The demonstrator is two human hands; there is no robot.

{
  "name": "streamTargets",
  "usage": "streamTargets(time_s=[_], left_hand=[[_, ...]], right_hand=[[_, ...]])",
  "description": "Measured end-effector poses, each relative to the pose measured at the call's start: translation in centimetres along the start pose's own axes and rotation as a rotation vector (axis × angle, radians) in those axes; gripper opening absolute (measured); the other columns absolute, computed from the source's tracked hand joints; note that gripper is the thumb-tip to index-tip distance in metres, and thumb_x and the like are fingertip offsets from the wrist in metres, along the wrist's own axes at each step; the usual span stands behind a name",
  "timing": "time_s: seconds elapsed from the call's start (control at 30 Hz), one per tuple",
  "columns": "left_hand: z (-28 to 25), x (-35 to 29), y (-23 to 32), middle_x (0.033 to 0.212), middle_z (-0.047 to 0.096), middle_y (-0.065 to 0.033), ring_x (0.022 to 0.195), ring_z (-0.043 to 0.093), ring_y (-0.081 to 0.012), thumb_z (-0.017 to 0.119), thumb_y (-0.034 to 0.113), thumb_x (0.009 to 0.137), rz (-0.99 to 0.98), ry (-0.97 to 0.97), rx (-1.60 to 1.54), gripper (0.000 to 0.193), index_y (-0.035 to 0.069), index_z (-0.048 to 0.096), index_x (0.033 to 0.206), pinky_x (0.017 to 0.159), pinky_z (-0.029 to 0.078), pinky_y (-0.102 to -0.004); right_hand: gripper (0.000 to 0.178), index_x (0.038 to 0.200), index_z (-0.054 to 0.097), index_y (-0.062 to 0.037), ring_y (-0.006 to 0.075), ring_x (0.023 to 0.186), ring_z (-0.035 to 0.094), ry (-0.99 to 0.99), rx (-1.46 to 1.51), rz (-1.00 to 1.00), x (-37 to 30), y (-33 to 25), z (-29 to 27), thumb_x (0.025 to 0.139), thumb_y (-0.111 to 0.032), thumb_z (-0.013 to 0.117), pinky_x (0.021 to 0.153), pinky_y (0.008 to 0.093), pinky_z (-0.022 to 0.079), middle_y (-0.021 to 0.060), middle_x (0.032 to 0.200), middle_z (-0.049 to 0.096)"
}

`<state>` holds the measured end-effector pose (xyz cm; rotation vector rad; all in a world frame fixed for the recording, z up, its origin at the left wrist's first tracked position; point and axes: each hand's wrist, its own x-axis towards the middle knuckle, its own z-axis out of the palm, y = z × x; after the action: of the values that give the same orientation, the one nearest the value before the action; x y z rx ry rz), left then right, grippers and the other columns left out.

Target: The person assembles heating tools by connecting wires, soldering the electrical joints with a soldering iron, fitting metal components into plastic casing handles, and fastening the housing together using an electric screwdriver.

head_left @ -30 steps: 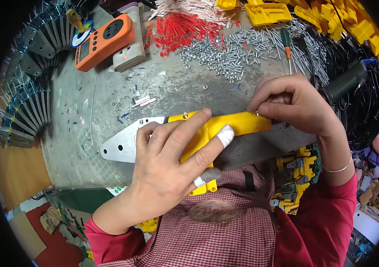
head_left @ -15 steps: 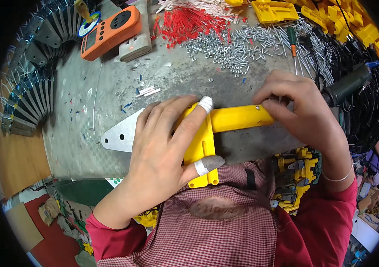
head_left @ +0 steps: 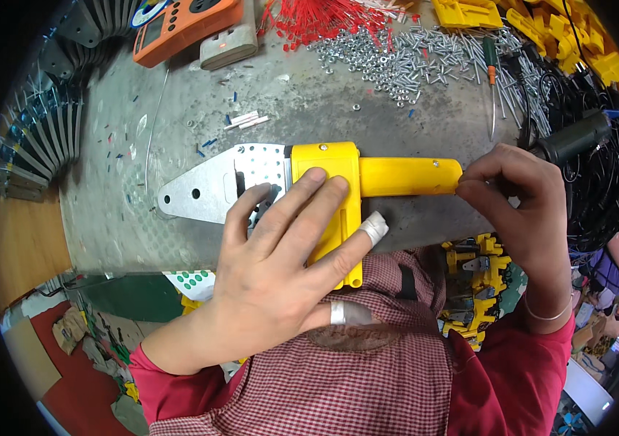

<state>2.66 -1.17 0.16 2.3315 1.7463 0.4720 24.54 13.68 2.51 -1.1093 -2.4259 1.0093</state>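
While the yellow tool lies flat across the middle of the grey desk, both hands are on it. The left hand is spread open over the tool's boxy yellow body, fingers pressing down on it and reaching onto the perforated silver plate that sticks out toward the left; one fingertip is wrapped in white tape, and another strip of tape circles the thumb. The right hand is pinched around the far end of the tool's yellow handle, fingertips closed on its tip. At the back of the desk a heap of silver screws is scattered just beside a bundle of red ties, and an orange meter lies next to a small grey box. A screwdriver with an orange and green grip lies among the screws. Yellow plastic parts are piled at the far right, near a tangle of black cable. A row of grey metal plates fans along the desk's left edge.
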Motion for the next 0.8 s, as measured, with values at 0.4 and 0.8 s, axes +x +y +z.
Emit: streamTargets(time_s=[0.4,0.8], left_hand=[[0.0,-0.5,-1.1,0.120,0.058,-0.0177,0.094,0.065,-0.0285,0.080,0.023,0.075,0.117,0.321,-0.723,0.061,-0.003,0.053,0.123,0.077,0.052,-0.0383],[0.2,-2.6,-0.7,0.101,0.065,-0.0197,0.078,0.067,-0.0240,0.072,0.004,0.078,0.081,0.446,-0.749,0.044,-0.006,0.056,0.117,0.069,0.054,-0.0320]], right_hand=[[0.031,0.082,0.058,0.0031,0.0149,0.058,0.058,0.022,0.152,-0.558,-0.4,-3.6,4.7,0.067,-0.007,0.082,0.054,0.0261,0.043,0.0077,0.069,0.061],[0.038,0.088,0.057,0.0015,0.0111,0.068,0.055,0.014,0.321,-0.480,-1.8,-4.6,6.4,0.071,-0.018,0.084,0.059,0.0239,0.041,0.0062,0.084,0.059]])
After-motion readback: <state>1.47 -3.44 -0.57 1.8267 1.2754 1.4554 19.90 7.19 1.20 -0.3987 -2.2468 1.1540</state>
